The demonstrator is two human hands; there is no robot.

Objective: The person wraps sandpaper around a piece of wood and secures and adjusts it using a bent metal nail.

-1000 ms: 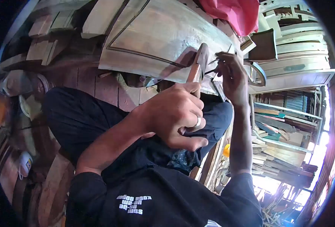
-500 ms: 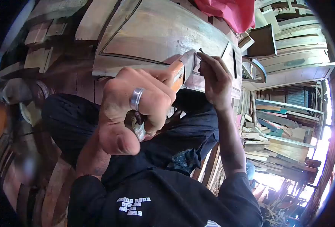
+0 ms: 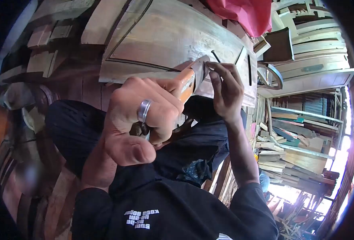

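Close to the camera is my left hand (image 3: 141, 116), a silver ring on one finger, its fingers curled around a tool with an orange handle (image 3: 187, 85). A flat metal blade (image 3: 201, 70) extends from that handle, up and to the right. My right hand (image 3: 228, 90) is at the far end of the blade, fingers bent and fingertips together against its edge. Whether they pinch the blade or something small is hidden. Just behind these fingers shows a thin dark rod (image 3: 215, 55), like a nail or a file. Part of the curled left palm is out of sight.
A large wooden panel (image 3: 157, 44) with dark grooves lies ahead, with a pink-red cloth (image 3: 245, 16) beyond it. Stacked boards (image 3: 289, 160) and a rack fill the right side. My crossed legs (image 3: 77, 124) are below my hands. Wood blocks (image 3: 41, 36) are at upper left.
My right hand has shifted slightly down and left along the blade's end, and more of the dark rod shows. The left hand keeps its hold with its thumb moved a little right.
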